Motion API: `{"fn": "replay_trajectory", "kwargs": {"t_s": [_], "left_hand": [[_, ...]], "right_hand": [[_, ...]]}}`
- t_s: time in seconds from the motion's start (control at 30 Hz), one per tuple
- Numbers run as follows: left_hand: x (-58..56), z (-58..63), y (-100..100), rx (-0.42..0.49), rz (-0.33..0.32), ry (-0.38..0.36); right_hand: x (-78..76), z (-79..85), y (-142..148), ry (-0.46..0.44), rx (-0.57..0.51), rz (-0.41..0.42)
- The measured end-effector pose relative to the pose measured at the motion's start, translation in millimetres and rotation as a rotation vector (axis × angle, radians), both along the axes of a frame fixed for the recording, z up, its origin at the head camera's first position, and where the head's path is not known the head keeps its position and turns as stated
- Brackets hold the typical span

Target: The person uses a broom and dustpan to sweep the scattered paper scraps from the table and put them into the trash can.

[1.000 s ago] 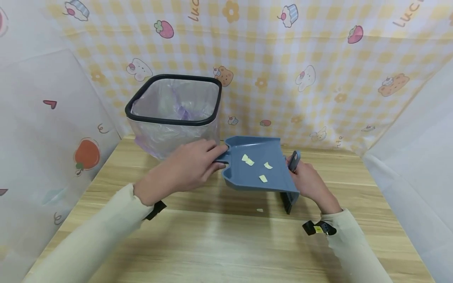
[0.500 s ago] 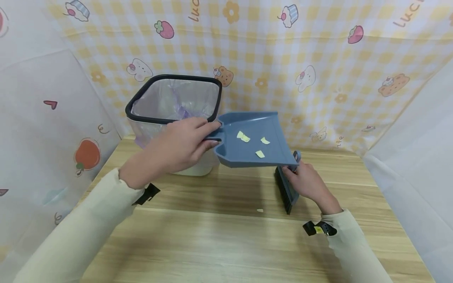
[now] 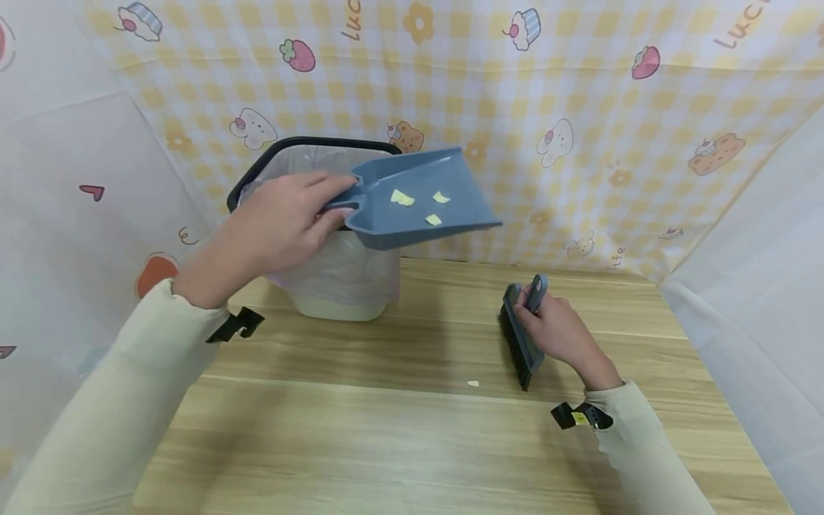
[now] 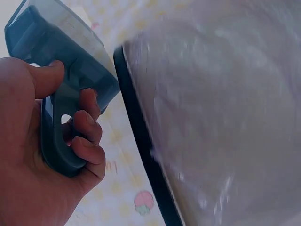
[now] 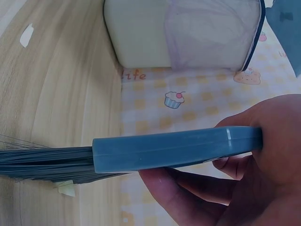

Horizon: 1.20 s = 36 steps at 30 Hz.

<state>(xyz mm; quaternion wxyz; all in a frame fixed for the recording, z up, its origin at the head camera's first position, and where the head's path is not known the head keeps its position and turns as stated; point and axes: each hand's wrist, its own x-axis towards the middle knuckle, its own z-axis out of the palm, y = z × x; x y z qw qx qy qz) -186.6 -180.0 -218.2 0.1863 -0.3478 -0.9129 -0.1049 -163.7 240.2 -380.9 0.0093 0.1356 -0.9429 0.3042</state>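
My left hand (image 3: 277,218) grips the handle of a blue dustpan (image 3: 421,182), held in the air over the right part of a trash bin (image 3: 335,286). Several pale yellow scraps (image 3: 433,219) lie on the pan. In the left wrist view, my fingers (image 4: 88,126) curl round the looped handle beside the bin's black rim (image 4: 136,122). My right hand (image 3: 556,329) holds a blue hand brush (image 3: 523,340), its dark bristles (image 5: 47,162) down at the table. A pale scrap (image 5: 67,188) shows by the bristles in the right wrist view.
One small pale scrap (image 3: 473,383) lies on the wooden table (image 3: 360,443), left of the brush. A clear bag with purplish tint lines the bin. Behind stands a yellow checked cloth (image 3: 579,93), with white cloth (image 3: 759,272) along the sides.
My left hand has raised the dustpan and carried it left, from above the table to over the bin's right side. The scraps stay on it. My right hand and the brush have hardly moved.
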Motion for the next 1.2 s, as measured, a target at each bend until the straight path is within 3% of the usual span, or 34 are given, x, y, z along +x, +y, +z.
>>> {"fn": "replay_trajectory", "kwargs": {"t_s": [0.23,0.6,0.77,0.97,1.2], "left_hand": [[-13.5,4.9,-22.7,0.063,0.017,0.000],[-28.9,7.7,-61.9,0.029,0.185,-0.145],[-34.3,7.9,-76.1,0.042,0.232,-0.177],[-41.0,7.4,-91.3,0.053,0.282,-0.194],[-45.3,5.4,-99.6,0.050,0.325,-0.162]], "right_hand": [[0.8,0.8,-1.5,0.009,-0.004,0.005],[-0.4,0.5,-3.0,0.001,-0.002,0.010],[-0.7,1.6,-3.9,-0.004,-0.002,0.012],[-2.5,1.0,-4.0,-0.013,-0.013,0.011],[-2.7,-0.2,-3.8,-0.010,-0.013,0.008]]}}
